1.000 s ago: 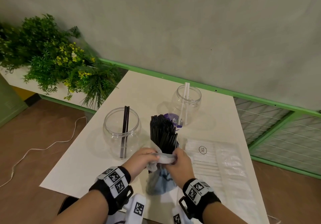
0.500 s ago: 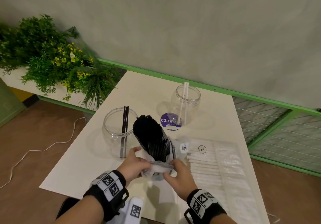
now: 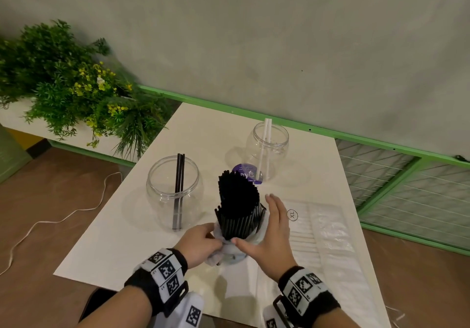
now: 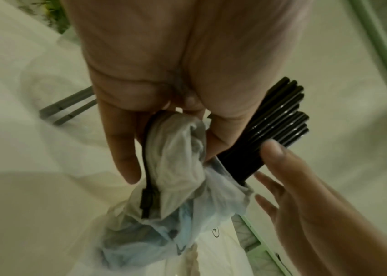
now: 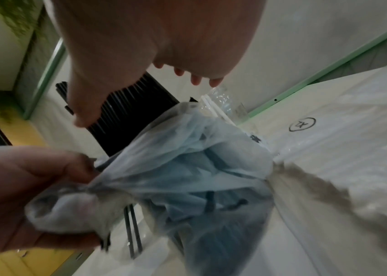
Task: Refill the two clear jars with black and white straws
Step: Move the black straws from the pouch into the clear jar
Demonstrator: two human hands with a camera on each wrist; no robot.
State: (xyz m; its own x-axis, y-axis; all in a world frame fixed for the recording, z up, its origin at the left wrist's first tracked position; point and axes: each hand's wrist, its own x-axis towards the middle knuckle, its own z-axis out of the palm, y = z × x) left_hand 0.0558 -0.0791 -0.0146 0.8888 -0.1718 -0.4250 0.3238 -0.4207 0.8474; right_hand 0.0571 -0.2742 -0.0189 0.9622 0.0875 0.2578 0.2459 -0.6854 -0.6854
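Observation:
A thick bundle of black straws (image 3: pixel 237 204) stands upright in a crumpled clear plastic bag (image 3: pixel 229 252) near the table's front. My left hand (image 3: pixel 201 242) pinches the bunched bag (image 4: pixel 176 149) at the bundle's base. My right hand (image 3: pixel 269 233) is spread with straight fingers beside the bundle's right side, thumb near the bag; the right wrist view shows its thumb (image 5: pixel 88 104) against the black straws (image 5: pixel 128 115). The left clear jar (image 3: pixel 175 192) holds two black straws. The far clear jar (image 3: pixel 269 149) holds white straws.
A flat plastic pack of white straws marked XL (image 3: pixel 320 236) lies on the white table (image 3: pixel 127 251) to the right. A purple round label (image 3: pixel 248 173) shows behind the bundle. Plants (image 3: pixel 68 91) stand at the left; a green rail and mesh fence (image 3: pixel 407 190) at the right.
The right hand has let go of the bag and opened beside the bundle. The bag has slid lower, baring more of the black straws, which now stand more upright.

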